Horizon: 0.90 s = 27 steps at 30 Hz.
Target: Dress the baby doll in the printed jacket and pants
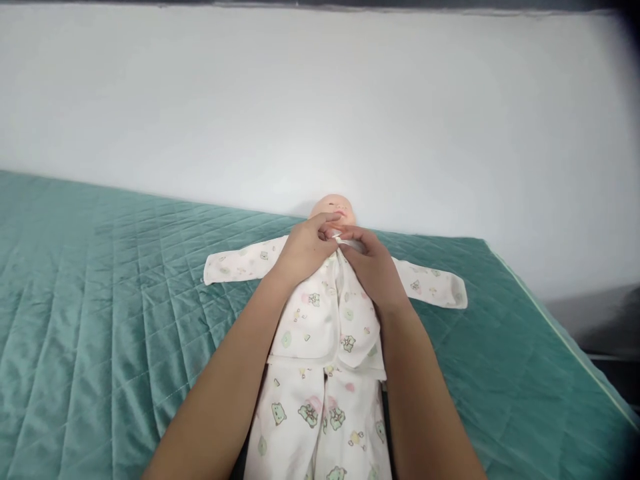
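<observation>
White cotton printed with small bears, the jacket (313, 320) lies under both wrists, its neck edge pinched between the closed fingertips of the left hand (306, 252) and the right hand (374, 268), which meet just below the chin of the doll (334, 208). The hold looks slight and the fingers hide how it fastens, so the front flaps could slip apart or close crooked if either hand pulls sideways. A hard tug might drag the doll across the teal quilted cover (100, 300).
</observation>
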### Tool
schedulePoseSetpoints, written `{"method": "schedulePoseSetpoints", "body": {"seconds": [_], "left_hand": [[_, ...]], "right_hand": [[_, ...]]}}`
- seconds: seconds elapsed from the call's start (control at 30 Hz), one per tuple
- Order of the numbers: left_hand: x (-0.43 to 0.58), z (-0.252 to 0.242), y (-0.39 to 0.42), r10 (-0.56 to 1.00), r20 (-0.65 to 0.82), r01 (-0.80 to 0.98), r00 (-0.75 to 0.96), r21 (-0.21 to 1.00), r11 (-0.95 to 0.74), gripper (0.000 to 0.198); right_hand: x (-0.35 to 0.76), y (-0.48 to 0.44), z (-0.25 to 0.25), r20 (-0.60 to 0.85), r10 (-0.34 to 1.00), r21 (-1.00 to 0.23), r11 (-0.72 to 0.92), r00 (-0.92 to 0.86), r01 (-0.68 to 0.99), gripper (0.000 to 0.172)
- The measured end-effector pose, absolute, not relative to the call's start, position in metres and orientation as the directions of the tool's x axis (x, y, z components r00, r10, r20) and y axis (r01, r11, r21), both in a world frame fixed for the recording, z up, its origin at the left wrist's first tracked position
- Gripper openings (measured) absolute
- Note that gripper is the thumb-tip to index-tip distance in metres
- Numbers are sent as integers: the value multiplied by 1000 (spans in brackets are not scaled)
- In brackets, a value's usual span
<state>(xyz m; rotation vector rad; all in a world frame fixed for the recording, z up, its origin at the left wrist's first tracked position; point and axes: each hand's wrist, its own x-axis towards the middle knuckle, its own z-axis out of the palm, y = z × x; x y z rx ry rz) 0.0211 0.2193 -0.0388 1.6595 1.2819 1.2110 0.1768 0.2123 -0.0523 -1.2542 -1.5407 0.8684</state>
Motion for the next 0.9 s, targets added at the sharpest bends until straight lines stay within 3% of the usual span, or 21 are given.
{"method": "schedulePoseSetpoints", "body": {"seconds": [0.23, 0.43, 0.63, 0.9], "left_hand": [[7, -40, 220, 971, 204, 313, 121, 921, -232, 38], [4, -37, 217, 966, 208, 317, 155, 915, -248, 29], [2, -44, 221, 902, 359, 470, 239, 770, -432, 34], [-1, -37, 215, 911, 303, 704, 280, 581, -409, 41]], "right_hand": [[178, 212, -51, 186, 982, -936, 170, 24, 310, 13], [181, 211, -55, 256, 967, -923, 242, 10, 299, 18], [184, 211, -59, 325, 946, -910, 312, 3, 272, 25], [190, 208, -65, 385, 919, -876, 394, -92, 278, 27]]}}
